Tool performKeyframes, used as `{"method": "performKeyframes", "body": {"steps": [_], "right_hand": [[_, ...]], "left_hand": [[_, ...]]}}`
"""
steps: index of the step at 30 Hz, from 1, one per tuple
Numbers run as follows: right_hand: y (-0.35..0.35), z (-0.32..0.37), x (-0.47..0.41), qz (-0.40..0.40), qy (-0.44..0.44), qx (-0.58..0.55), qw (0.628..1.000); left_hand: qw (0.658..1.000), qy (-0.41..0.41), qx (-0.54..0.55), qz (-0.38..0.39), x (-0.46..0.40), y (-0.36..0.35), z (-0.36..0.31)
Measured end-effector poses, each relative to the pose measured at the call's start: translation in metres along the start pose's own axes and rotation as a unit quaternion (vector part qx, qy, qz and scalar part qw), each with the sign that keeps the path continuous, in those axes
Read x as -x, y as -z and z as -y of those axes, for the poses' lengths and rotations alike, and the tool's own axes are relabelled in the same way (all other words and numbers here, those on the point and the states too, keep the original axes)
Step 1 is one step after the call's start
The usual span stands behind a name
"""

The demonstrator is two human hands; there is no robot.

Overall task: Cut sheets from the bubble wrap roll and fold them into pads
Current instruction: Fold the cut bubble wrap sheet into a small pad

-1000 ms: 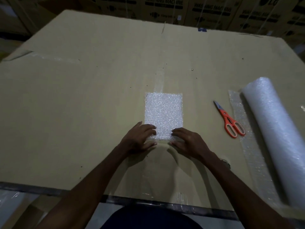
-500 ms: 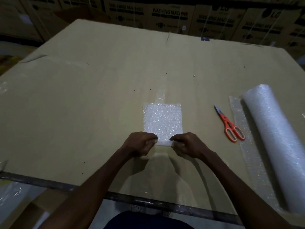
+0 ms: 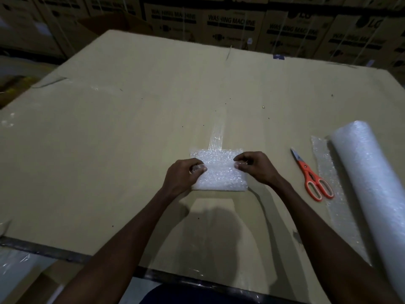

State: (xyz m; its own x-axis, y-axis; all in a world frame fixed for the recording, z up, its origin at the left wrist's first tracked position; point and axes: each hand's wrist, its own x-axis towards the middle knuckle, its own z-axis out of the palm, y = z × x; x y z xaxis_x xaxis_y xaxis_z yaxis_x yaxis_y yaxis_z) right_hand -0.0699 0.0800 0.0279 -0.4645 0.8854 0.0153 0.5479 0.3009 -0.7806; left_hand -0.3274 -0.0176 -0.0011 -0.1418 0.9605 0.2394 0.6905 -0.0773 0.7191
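Seen from above, a wide sheet of brown cardboard [image 3: 109, 150] serves as the work surface, with two bare forearms reaching in from the bottom edge. Left of centre, the left hand [image 3: 182, 174] has its fingers curled and pinches the left edge of a folded bubble wrap sheet [image 3: 219, 174], thumb tip on the top layer. The sheet is a small white rectangle lying near the middle of the cardboard, its near edge a thick rounded fold, its far edge reaching a strip of clear tape [image 3: 217, 137] stuck to the cardboard. On the sheet's right edge, the right hand [image 3: 256, 167] pinches the top layer in the same way, fingers curled. Further right, well apart from the hands, orange-handled scissors [image 3: 311, 176] lie flat with blades together, pointing away from the person. Just beside them, a loose strip of bubble wrap [image 3: 335, 200] lies along the bubble wrap roll [image 3: 377, 194], a long white cylinder at the right edge. Along the top, stacked cartons [image 3: 232, 25] read "WASHING MACHINE".
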Motion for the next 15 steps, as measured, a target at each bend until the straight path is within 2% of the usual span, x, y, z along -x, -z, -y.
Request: {"method": "performKeyframes", "body": {"steps": [4, 8, 11, 15], "right_hand": [[-0.005, -0.007, -0.028, -0.033, -0.022, 0.030, 0.999], [-0.009, -0.014, -0.045, -0.070, -0.027, 0.070, 0.995], [-0.012, -0.018, -0.056, -0.083, -0.030, 0.084, 0.993], [-0.017, -0.022, -0.067, -0.086, -0.010, 0.096, 0.992]], "left_hand": [[0.999, 0.029, -0.042, -0.016, -0.024, -0.007, 0.006], [0.995, 0.018, -0.100, -0.002, -0.040, -0.022, 0.015], [0.988, -0.044, -0.146, 0.032, -0.045, -0.034, 0.019], [0.966, -0.115, -0.196, 0.127, -0.054, -0.053, 0.023]]}}
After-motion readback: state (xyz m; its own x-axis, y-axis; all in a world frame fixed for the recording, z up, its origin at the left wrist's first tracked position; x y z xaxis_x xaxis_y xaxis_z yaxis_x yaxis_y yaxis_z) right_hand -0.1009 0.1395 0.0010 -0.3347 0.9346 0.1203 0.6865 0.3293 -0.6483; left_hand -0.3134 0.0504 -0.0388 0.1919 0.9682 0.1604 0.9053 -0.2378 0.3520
